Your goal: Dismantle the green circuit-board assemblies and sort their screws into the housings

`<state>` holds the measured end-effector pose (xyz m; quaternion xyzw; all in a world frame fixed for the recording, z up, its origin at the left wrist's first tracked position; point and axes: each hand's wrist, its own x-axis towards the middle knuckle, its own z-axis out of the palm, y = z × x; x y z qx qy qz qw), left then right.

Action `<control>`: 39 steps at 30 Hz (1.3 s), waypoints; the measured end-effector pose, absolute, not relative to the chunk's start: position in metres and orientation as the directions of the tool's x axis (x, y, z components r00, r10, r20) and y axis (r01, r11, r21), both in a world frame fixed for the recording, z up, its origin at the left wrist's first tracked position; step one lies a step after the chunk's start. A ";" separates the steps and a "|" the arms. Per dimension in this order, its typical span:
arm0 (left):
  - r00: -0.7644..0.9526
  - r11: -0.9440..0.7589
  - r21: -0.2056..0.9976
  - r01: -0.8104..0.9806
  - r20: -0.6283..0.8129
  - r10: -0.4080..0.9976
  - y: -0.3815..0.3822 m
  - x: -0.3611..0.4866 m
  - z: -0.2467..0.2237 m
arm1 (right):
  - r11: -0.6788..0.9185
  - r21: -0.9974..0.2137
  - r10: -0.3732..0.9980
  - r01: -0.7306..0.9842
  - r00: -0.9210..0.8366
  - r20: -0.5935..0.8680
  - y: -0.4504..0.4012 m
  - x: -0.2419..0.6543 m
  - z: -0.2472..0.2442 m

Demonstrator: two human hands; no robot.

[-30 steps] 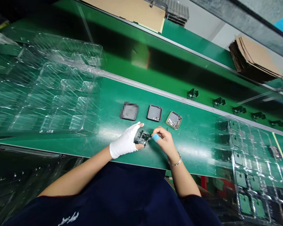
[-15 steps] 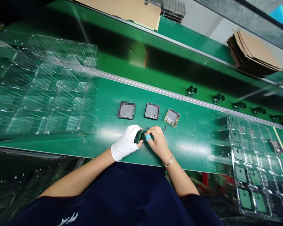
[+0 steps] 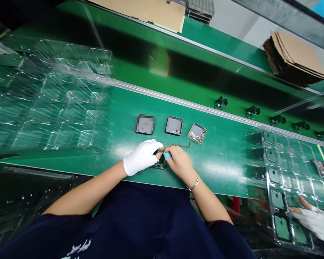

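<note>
My left hand (image 3: 142, 157), in a white glove with bare fingertips, is closed at a small dark green circuit board assembly (image 3: 159, 165) near the bench's front edge. The glove and fingers hide part of the assembly. My right hand (image 3: 180, 162), with a blue cover on one finger, meets the left fingertips above the board. Its thumb and finger are pinched together; whatever lies between them is too small to make out. Just beyond my hands lies a dark L-shaped hex key (image 3: 180, 145).
Beyond lie two dark square trays (image 3: 144, 126) (image 3: 174, 126) and a third tray (image 3: 203, 138) holding small metal pieces. Clear plastic blister trays (image 3: 51, 108) (image 3: 288, 169) flank me. Several board assemblies (image 3: 221, 103) stand behind the rail. A co-worker's gloved hand (image 3: 314, 221) reaches over the right tray.
The board assembly has come down and tilted flatter under my fingers. My left hand has turned further over it. A co-worker's gloved hand has appeared at the right.
</note>
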<state>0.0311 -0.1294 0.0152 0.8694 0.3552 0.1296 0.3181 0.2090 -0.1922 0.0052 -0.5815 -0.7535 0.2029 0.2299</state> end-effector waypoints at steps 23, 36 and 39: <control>0.534 -0.462 0.727 0.508 0.155 0.831 -0.136 0.018 0.007 | -0.039 -0.575 0.993 0.817 -0.030 -0.110 -0.179 0.225 0.008; 0.521 -0.360 0.731 0.580 0.007 0.854 -0.151 0.015 -0.023 | 0.147 -0.572 0.981 0.807 -0.194 -0.022 -0.175 0.250 -0.018; 0.568 -0.364 0.761 0.537 -0.008 0.823 -0.143 0.006 -0.021 | 0.178 -0.663 0.960 0.728 -0.277 -0.046 -0.177 0.243 -0.016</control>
